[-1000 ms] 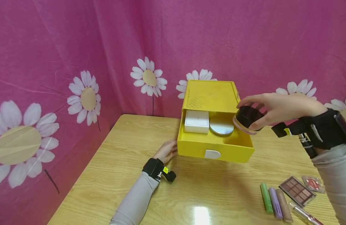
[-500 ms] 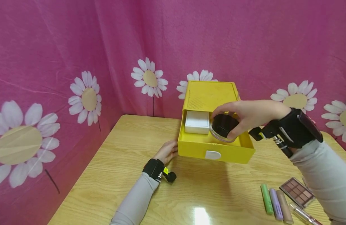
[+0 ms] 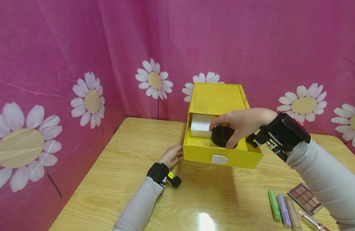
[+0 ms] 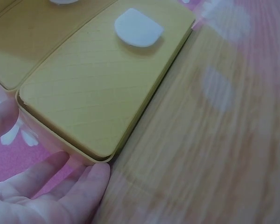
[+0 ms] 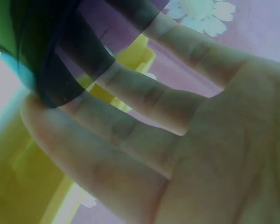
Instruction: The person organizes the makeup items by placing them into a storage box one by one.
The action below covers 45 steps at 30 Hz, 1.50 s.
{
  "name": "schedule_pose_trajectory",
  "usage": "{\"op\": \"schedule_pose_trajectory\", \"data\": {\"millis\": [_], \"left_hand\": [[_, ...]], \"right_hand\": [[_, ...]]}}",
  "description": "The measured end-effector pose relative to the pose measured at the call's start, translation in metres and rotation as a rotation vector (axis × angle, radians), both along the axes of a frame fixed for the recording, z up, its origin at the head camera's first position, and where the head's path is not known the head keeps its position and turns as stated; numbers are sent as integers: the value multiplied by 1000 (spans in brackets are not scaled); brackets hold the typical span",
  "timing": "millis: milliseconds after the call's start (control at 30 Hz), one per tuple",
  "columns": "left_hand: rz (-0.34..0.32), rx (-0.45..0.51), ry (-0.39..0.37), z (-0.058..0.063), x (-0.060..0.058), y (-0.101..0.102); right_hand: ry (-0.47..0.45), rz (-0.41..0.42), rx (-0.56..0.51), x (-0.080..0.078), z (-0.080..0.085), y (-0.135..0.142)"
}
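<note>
In the head view my right hand (image 3: 245, 122) grips a round jar with a black lid (image 3: 222, 136), thumb and fingers around its sides. The jar is down inside the pulled-out yellow drawer (image 3: 196, 153), next to a white box (image 3: 200, 124). A silver disc seen there earlier is hidden behind hand and jar. The right wrist view shows the jar's dark, glossy side (image 5: 46, 42) against my fingers. My left hand (image 3: 171, 155) rests against the left side of the yellow drawer unit (image 3: 218, 96). Its fingertips (image 4: 100, 172) touch the unit's corner in the left wrist view.
At the table's right lie a green tube (image 3: 274, 205), a purple tube (image 3: 284, 210), a brown tube (image 3: 293, 212), an eyeshadow palette (image 3: 304, 197) and a clear lip gloss tube (image 3: 311, 221). A pink flowered curtain (image 3: 238, 41) hangs behind the wooden table (image 3: 131, 144).
My right hand has carried the jar leftward from the drawer's right side and lowered it into the drawer, over where the silver disc showed. The left hand has stayed in place.
</note>
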<state>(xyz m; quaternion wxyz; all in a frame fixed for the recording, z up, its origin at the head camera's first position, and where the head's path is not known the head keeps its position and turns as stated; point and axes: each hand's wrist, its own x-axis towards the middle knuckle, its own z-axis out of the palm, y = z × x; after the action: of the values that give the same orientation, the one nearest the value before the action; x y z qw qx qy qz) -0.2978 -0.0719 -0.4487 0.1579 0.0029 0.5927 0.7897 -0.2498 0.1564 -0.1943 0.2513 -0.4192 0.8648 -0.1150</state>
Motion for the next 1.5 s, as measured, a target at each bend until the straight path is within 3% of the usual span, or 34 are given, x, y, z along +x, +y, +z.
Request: {"op": "schedule_pose_trajectory", "data": {"millis": [333,967,1500], "left_hand": [[3,-5,-13,0,0,0],[0,8,-11,-1,-1,0],[2,10,-7,0,0,0]], "right_hand": [[-39,-38,88,-4,-12,3],[-14,-12,93,-6,-21,2],[61,19,96,-6,-27,-5]]}}
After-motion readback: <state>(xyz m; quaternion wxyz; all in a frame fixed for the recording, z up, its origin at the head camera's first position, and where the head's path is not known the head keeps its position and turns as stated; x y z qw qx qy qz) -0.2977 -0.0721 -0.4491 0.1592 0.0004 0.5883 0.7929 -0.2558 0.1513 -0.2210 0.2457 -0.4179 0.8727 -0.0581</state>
